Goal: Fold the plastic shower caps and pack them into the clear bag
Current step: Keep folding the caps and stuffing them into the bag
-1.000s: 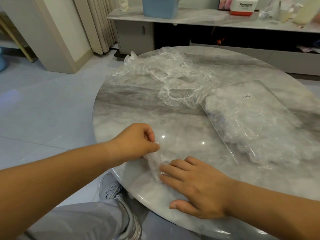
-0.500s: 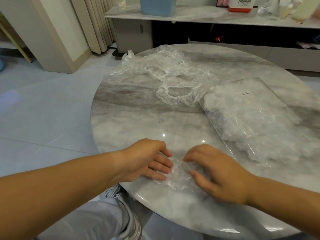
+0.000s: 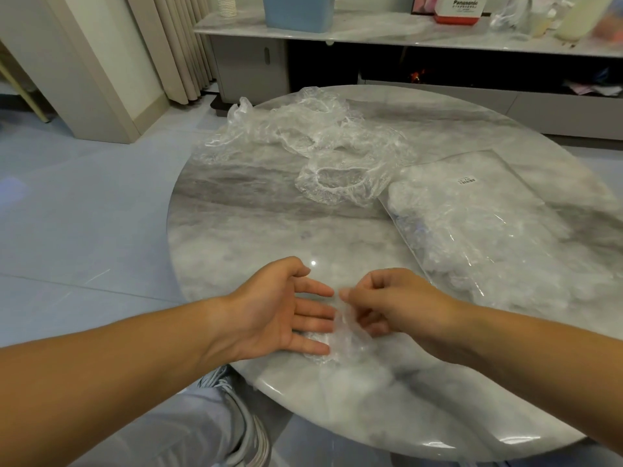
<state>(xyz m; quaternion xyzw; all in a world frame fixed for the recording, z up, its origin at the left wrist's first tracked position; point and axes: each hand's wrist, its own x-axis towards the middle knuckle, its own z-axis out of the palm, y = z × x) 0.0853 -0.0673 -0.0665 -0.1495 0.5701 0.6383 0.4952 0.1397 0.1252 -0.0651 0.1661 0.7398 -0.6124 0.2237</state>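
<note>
Below the near-left edge of the round marble table (image 3: 236, 230), a grey trouser leg (image 3: 182, 429) and a grey shoe (image 3: 251, 436) show over the floor. The left hand (image 3: 279, 311) lies at the near edge of the table with its palm turned inward and its fingers (image 3: 313, 347) straight and slightly spread. Their tips touch the bunched shower cap (image 3: 337, 345) without gripping it. This cap is a small crumpled wad of clear plastic that rests on the table close to the near edge, between the two hands. Toward the far-left edge lies a loose pile of shower caps (image 3: 303, 143), unfolded, with one elastic opening facing up at its near end. The right hand (image 3: 397, 305) meets the bunched cap from the other side, its fingers curled in and its thumb and fingertips nipping the upper part of the plastic, though blur hides the exact hold. On the right side of the table the clear bag (image 3: 488, 227) lies flat, holding white crumpled plastic and bearing a small label (image 3: 467, 180) near its far corner. Its left corner lies just beside the loose pile.
</note>
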